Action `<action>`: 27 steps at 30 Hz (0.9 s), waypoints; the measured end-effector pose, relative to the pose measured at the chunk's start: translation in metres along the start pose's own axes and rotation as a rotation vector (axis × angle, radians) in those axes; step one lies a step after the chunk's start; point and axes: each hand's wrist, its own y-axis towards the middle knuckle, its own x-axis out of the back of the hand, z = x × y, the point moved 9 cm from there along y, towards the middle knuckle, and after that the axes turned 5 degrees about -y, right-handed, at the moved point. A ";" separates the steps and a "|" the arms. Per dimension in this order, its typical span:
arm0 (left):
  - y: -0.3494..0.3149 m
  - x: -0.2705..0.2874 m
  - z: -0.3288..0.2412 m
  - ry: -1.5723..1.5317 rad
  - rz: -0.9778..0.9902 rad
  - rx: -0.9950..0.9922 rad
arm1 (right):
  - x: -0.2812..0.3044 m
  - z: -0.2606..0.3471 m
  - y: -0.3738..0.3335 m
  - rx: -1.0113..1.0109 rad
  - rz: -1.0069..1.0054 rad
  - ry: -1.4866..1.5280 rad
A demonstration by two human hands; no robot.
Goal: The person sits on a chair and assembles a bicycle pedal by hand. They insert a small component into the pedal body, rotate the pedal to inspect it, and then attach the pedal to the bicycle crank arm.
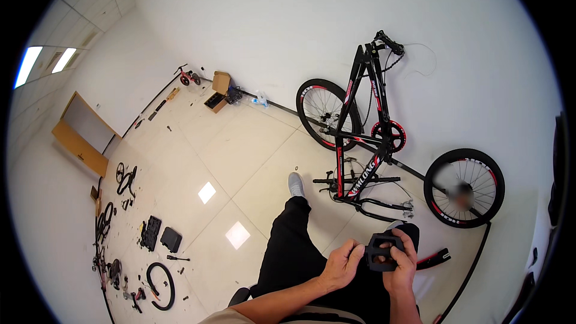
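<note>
A black bicycle pedal (378, 243) is held up over my lap between my two hands. My left hand (341, 267) is closed, thumb and fingers pinched at the pedal's left end, where the spindle is mostly covered. From the right, my right hand (404, 267) grips the pedal's outer side, with its fingers bent over the frame. Beyond my hands, a black and red bicycle frame (366, 177) stands upside down by the wall, its handlebar on the floor. One wheel (299, 107) is by its left side. Another wheel (499, 186) leans against the wall to the right.
A black and red curved piece (435, 259) lies right of my knee. At the left are an open tool case (150, 233), a black case (171, 240), a black ring (172, 291) and scattered parts. An open cardboard box (221, 82) stands far back, near a small red bike (190, 77).
</note>
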 end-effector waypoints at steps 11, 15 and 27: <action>-0.004 -0.012 0.043 -0.383 0.063 0.398 | 0.000 0.003 -0.002 0.025 -0.002 -0.061; -0.002 -0.011 0.016 -0.393 -0.029 0.250 | 0.005 0.006 0.001 0.041 -0.044 -0.056; -0.002 -0.012 0.033 -0.395 0.041 0.326 | 0.003 0.003 0.000 0.005 -0.038 -0.036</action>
